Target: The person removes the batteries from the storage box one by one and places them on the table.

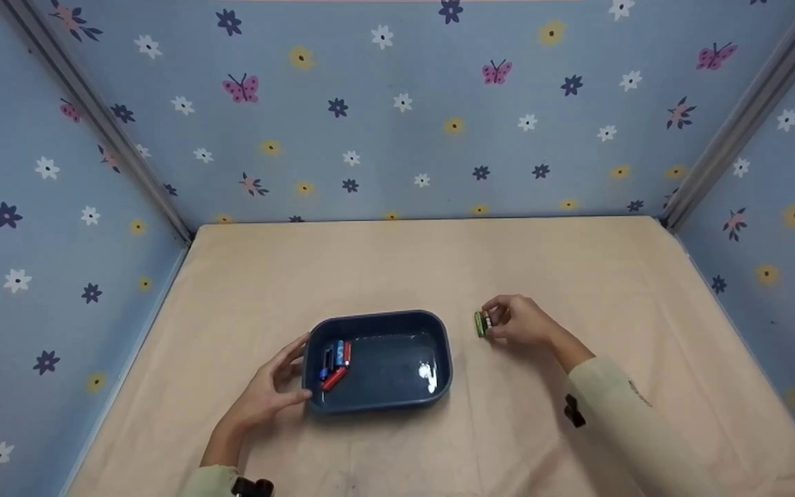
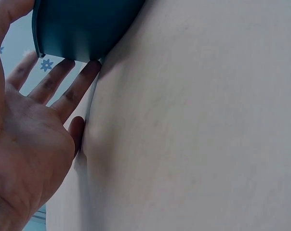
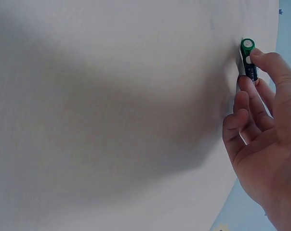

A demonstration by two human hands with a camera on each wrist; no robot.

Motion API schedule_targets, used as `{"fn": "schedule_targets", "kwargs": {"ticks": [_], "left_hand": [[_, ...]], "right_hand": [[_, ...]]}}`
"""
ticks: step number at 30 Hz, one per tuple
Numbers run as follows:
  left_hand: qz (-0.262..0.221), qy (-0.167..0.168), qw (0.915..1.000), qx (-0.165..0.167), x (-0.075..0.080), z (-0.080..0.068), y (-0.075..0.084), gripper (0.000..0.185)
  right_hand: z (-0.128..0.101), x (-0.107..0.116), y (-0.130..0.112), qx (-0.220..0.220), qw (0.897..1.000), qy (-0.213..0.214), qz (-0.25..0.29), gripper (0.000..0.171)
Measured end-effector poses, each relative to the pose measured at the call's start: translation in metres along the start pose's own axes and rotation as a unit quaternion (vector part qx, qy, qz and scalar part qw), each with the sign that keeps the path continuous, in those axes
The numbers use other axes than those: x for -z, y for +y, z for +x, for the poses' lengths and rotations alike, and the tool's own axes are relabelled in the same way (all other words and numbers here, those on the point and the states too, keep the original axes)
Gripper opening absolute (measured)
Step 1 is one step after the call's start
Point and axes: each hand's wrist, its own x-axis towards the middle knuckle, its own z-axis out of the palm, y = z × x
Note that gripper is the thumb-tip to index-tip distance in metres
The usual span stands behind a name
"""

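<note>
The right hand (image 1: 518,321) pinches the green batteries (image 1: 482,323) on the table (image 1: 577,262), fingers curled onto them at the fingertips' 9 o'clock side. Their long axis runs 12 to 6 o'clock in the head view. The tray (image 1: 439,383) lies at the batteries' 9 o'clock, near. The left hand (image 1: 270,390), fingers straight and spread, touches the tray's 9 o'clock wall.

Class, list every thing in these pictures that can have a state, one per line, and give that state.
Blue tray: upright on the table, holding batteries.
Red and blue batteries: lying loose at the tray's left end.
Green batteries: outside the tray, pinched by the right hand.
Left hand: fingers straight, touching the tray's left wall.
Right hand: fingers curled round the green batteries.
</note>
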Motion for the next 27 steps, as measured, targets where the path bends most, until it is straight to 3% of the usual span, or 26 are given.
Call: {"fn": "schedule_targets", "kwargs": {"ticks": [16,27], "left_hand": [[-0.016,-0.01,0.9995,-0.025,0.002,0.001,-0.004,0.095],[-0.004,-0.006,0.9999,-0.014,0.002,0.001,-0.003,0.095]], "right_hand": [[0.0,0.003,0.0,0.019,0.999,-0.021,-0.015,0.057],[0.004,0.029,-0.021,0.042,0.998,-0.019,-0.045,0.064]]}}
